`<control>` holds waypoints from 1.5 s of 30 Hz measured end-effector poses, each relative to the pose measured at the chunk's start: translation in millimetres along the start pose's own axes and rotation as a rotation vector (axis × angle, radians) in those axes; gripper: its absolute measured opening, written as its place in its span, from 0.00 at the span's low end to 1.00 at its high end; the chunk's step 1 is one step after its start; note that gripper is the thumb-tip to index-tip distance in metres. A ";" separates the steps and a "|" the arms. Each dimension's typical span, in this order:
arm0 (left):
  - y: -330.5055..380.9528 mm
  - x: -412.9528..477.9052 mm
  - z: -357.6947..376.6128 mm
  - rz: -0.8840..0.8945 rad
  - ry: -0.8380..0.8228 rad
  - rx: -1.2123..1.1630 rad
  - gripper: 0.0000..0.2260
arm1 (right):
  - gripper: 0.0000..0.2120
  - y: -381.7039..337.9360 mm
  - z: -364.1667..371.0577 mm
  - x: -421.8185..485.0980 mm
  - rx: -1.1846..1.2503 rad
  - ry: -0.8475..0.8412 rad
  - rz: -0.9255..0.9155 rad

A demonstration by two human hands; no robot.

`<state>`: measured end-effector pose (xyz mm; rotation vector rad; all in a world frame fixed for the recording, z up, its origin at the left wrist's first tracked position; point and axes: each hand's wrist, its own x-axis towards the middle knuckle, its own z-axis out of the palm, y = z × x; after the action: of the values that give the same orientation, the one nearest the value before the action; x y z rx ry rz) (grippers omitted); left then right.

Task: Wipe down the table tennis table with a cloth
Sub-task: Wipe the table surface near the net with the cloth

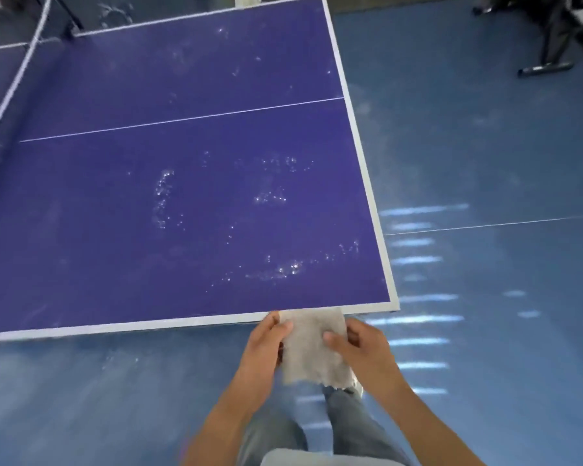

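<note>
The table tennis table (115, 250) is dark blue with white edge lines and a thin white centre line. Patches of water droplets (266, 196) glisten on its near right part. A grey cloth (312, 348) hangs flat just off the table's near edge, close to the near right corner. My left hand (266, 348) grips the cloth's left side and my right hand (357, 348) grips its right side, thumbs on top. Both hands are below the table edge, over the floor.
The net (17, 79) runs along the far left. Blue floor (485, 163) surrounds the table, with light streaks to the right. A dark stand with legs (549, 62) is at the far right. My legs in jeans (344, 425) are below the hands.
</note>
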<state>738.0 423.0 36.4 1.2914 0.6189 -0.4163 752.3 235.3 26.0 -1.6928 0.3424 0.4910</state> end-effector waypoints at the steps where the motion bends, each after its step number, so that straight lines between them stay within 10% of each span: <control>1: 0.7 12.4 -1.1 0.040 0.055 0.055 0.08 | 0.10 3.5 -1.0 18.5 -0.084 0.058 0.009; 9: -42.0 97.5 -40.9 0.036 0.322 0.258 0.01 | 0.16 48.5 -10.1 132.8 -0.599 0.499 -0.335; 15: -81.9 139.2 -68.1 0.496 0.208 0.959 0.14 | 0.26 123.7 33.8 150.5 -1.038 0.135 -0.432; 26: -102.6 203.7 -75.6 0.931 -0.216 1.546 0.17 | 0.36 107.4 2.5 192.8 -1.039 0.397 -0.068; 33: -92.3 223.4 -79.8 1.125 -0.348 1.605 0.18 | 0.34 122.5 21.3 181.5 -1.230 0.152 -0.408; 41: -102.2 227.1 -76.9 1.145 -0.272 1.573 0.15 | 0.41 76.8 -6.7 269.5 -1.042 0.514 -0.016; 45: -103.5 228.0 -74.5 1.152 -0.243 1.563 0.14 | 0.36 69.9 39.3 270.9 -1.204 0.195 -0.314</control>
<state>836.2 482.6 -198.2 2.6913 -0.9549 0.0171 947.3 274.2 -174.7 -2.9102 -0.1511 0.2896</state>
